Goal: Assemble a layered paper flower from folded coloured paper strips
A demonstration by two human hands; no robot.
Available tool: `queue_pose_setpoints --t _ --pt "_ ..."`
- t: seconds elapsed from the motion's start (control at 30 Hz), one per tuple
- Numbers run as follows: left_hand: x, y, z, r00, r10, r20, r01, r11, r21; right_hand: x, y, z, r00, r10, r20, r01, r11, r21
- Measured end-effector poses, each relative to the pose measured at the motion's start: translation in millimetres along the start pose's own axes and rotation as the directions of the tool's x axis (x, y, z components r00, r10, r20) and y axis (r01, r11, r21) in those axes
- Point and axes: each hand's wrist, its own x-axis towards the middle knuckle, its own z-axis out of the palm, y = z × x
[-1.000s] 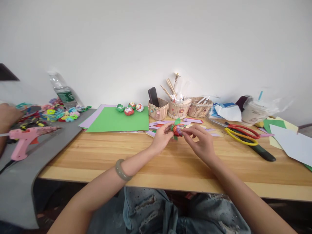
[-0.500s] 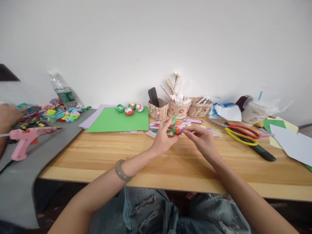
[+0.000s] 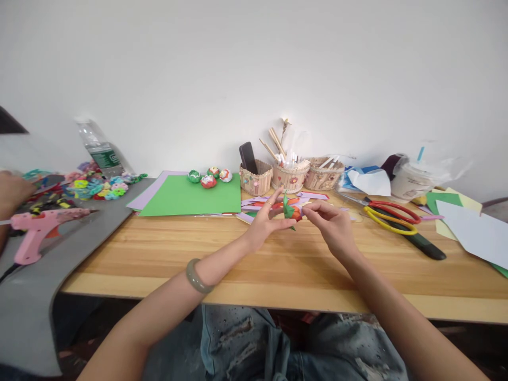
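Head view — desk [image 3: 278,275]: wood-toned, set against a white wall [image 3: 254,79], seated person's ripped jeans [image 3: 238,338] below the front edge.
Grey mat [image 3: 79,280]: at left, draped over the front edge.
Green sheet [image 3: 190,201]: flat on the desk, partly over a lilac sheet [image 3: 146,194].
Bottle [image 3: 105,156]: clear, green label, near the wall, behind a heap of colourful pieces [image 3: 81,185].
Left hand [image 3: 262,226]: thumb and fingers closed on the green-and-orange paper piece [image 3: 296,211], one finger raised; bangle [image 3: 196,276] on the forearm.
Right hand [image 3: 333,225]: thumb and forefinger narrowed to a pinch at the piece's lilac right end.
Co-worker's hand [image 3: 15,189]: at the left edge; grip cannot be told.
Glue gun [image 3: 35,227]: pink, over the grey mat, nozzle pointing right.
Baskets: three in a row at the wall — left one [image 3: 254,184] with a phone [image 3: 248,157] upright, middle one [image 3: 291,181] with sticks, right one [image 3: 323,180] with white rods.
Cup [image 3: 410,182]: right of the baskets, blue straw.
Paper balls [image 3: 208,181]: four, grouped on the green sheet's far part.
Green-and-orange paper piece: between both hands, in front of the middle basket.
Paper strips [image 3: 313,196]: scattered on the desk just beyond the hands.
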Motion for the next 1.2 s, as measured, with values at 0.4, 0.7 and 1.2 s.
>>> queue_pose_setpoints --t 0.4,0.7,1.2 --pt "5 -6 -2.5 0.998 -0.050 -0.024 0.050 0.999 0.005 0 3 0 0.998 -0.041 0.040 0.044 0.995 -0.085" --pt "6 -4 -2.6 0.991 0.107 -0.083 -0.077 0.949 0.306 0 5 1 0.982 -0.180 0.064 0.190 0.947 -0.258" --pt "5 -6 -8.2 0.973 0.228 0.032 -0.218 0.868 0.446 0 4 -2 0.948 -0.283 0.144 0.315 0.889 -0.333"
